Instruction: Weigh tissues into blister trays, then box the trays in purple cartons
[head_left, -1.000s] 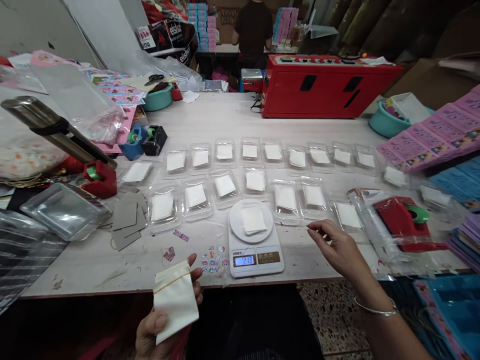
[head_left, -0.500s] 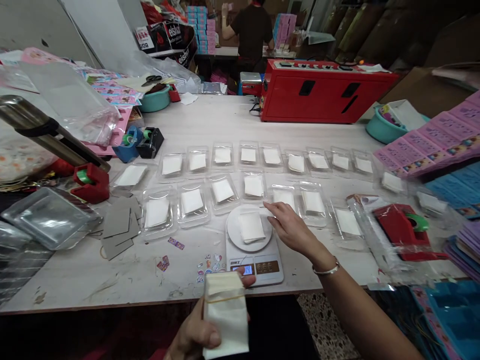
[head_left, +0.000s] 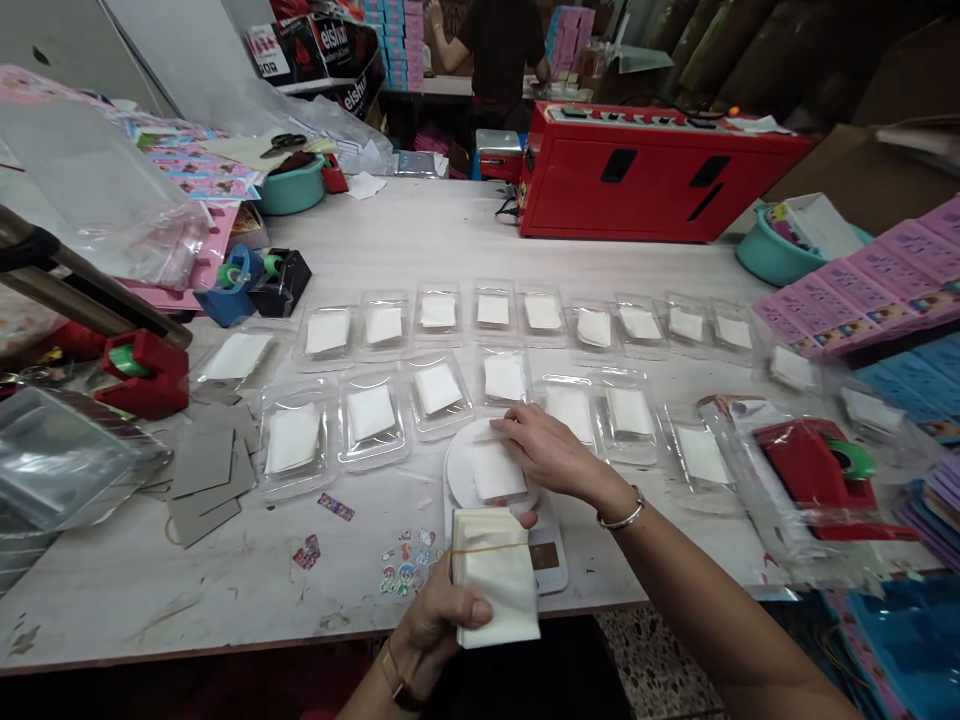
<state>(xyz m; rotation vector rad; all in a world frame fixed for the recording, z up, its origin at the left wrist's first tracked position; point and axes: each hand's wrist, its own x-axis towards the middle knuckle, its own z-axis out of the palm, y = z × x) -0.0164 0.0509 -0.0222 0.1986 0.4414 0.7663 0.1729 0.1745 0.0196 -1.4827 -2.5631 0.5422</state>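
My left hand (head_left: 442,610) is closed round a thick stack of off-white sheets (head_left: 495,595) with a rubber band across it, held over the table's front edge. This stack hides part of a white scale (head_left: 553,570). On the scale's round plate lies a small pile of white sheets (head_left: 499,472). The fingers of my right hand (head_left: 544,445) are bent over this pile's upper edge, and their tips touch it. Clear plastic trays, such as one at the left (head_left: 328,380), stand in two rows behind and beside the scale, each holding white sheets.
A red machine (head_left: 630,180) stands at the back, and a person (head_left: 502,50) is beyond it. Tape dispensers (head_left: 161,378) are at the left, another (head_left: 814,465) at the right. Grey cards (head_left: 202,460) and stickers (head_left: 405,578) lie in front.
My left hand has risen with the banded stack and now covers the scale's display. My right hand has moved left from the plate's edge onto the pile. The view has shifted a little.
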